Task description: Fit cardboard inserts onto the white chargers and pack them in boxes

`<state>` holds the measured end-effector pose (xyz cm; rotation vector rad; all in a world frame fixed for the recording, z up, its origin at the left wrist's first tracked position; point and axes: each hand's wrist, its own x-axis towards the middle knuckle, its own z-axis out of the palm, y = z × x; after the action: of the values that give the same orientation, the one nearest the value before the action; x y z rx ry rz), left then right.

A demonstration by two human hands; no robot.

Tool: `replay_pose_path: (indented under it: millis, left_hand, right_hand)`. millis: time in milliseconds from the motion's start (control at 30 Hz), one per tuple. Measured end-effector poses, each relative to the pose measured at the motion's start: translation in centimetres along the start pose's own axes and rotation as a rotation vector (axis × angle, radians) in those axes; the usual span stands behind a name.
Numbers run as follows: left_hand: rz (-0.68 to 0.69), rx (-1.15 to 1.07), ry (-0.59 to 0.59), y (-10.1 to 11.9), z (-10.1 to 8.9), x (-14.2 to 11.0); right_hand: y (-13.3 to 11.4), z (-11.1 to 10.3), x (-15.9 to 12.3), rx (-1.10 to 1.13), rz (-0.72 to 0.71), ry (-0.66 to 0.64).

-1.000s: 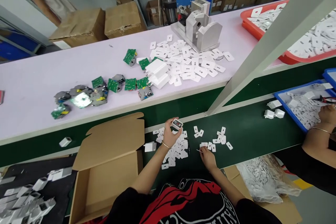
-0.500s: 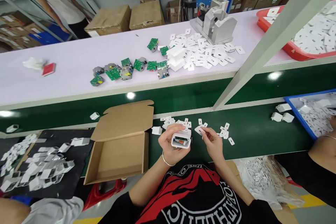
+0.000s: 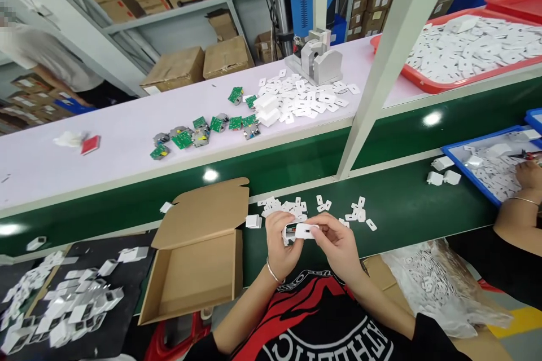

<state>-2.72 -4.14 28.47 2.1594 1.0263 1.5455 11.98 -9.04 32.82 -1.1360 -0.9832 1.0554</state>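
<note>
My left hand (image 3: 280,241) grips a small white charger housing (image 3: 291,232) with its open end up. My right hand (image 3: 334,241) presses a flat white cover plate (image 3: 305,230) onto that open end, pinched between thumb and fingers. Both hands meet just above the green belt (image 3: 402,211), in front of a scatter of loose white cover plates (image 3: 324,207). One more white housing (image 3: 253,221) lies on the belt left of my hands.
An open cardboard box (image 3: 195,262) sits at my left. White housings (image 3: 63,299) lie on a black mat. Green circuit boards (image 3: 203,127), a plate pile and a metal fixture (image 3: 315,59) are on the shelf. Another person's arm (image 3: 514,208) reaches a blue tray (image 3: 461,161).
My right hand brought a cover plate from beside the housing onto its open end. Both hands have closed together. The view tilted up.
</note>
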Motion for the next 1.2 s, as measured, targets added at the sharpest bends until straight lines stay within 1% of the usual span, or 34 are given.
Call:
replay_pose_path:
  millis: [167, 267, 333, 433, 533, 633, 733, 800, 833, 900, 933, 967, 1000, 1033, 1067, 1100, 1133, 1200]
  left_hand:
    - [0.011, -0.043, -0.058, 0.4, 0.5, 0.0]
    - [0.000, -0.129, -0.128, 0.5, 0.3, -0.1]
    - [-0.036, -0.197, -0.163, 0.5, 0.2, -0.2]
    - [-0.129, -0.240, -0.140, 0.2, 0.2, -0.5]
    - [-0.194, -0.275, -0.084, 0.0, 0.4, -0.6]
    - [-0.238, -0.342, -0.066, -0.2, 0.5, -0.5]
    - [-0.309, -0.402, -0.097, -0.3, 0.7, -0.7]
    - [-0.359, -0.421, -0.143, -0.7, 0.9, -1.2]
    - [-0.372, -0.426, -0.185, -1.1, 0.9, -1.5]
    - [-0.354, -0.422, -0.287, -3.0, 0.6, -2.5]
    - [-0.346, -0.386, -0.324, -4.4, 0.2, -3.0]
    - [-0.363, -0.305, -0.341, -6.3, -0.5, -3.7]
    - [-0.410, -0.185, -0.326, -8.4, -1.5, -4.3]
    - [-0.540, 0.023, -0.280, -10.7, -2.7, -4.9]
    - [-0.735, 0.292, -0.229, -13.1, -4.1, -5.5]
    - [-0.860, 0.421, -0.176, -15.5, -5.6, -6.1]
    - [-0.935, 0.500, -0.139, -17.7, -7.1, -6.7]
    - [-1.042, 0.627, -0.133, -21.3, -9.5, -7.7]
  right_hand:
    - [0.6, 0.2, -0.2, -0.021, -0.047, 0.027]
    - [0.7, 0.3, -0.2, -0.028, -0.041, 0.033]
    - [1.0, 0.3, -0.1, -0.045, -0.035, 0.036]
    - [1.9, 0.5, 0.2, -0.047, -0.022, 0.051]
    - [3.4, 0.7, 0.7, 0.016, 0.057, 0.044]
    - [5.0, 1.0, 1.1, 0.079, 0.191, -0.053]
    - [6.2, 1.1, 1.3, 0.108, 0.275, -0.110]
    - [7.0, 1.0, 1.5, 0.127, 0.315, -0.099]
    - [7.4, 0.9, 1.6, 0.128, 0.331, -0.090]
    - [8.3, 0.4, 1.8, 0.108, 0.356, -0.059]
    - [8.8, 0.0, 1.8, 0.092, 0.369, -0.038]
    - [9.3, -0.4, 1.8, 0.075, 0.386, -0.015]
    - [9.8, -0.9, 1.7, 0.060, 0.407, 0.012]
    - [10.3, -1.4, 1.7, 0.049, 0.433, 0.039]
    - [10.8, -2.0, 1.6, 0.041, 0.462, 0.070]
    - [11.2, -2.6, 1.5, 0.039, 0.494, 0.109]
    - [11.6, -3.1, 1.4, 0.041, 0.530, 0.147]
    - [12.3, -4.0, 1.4, 0.033, 0.597, 0.213]
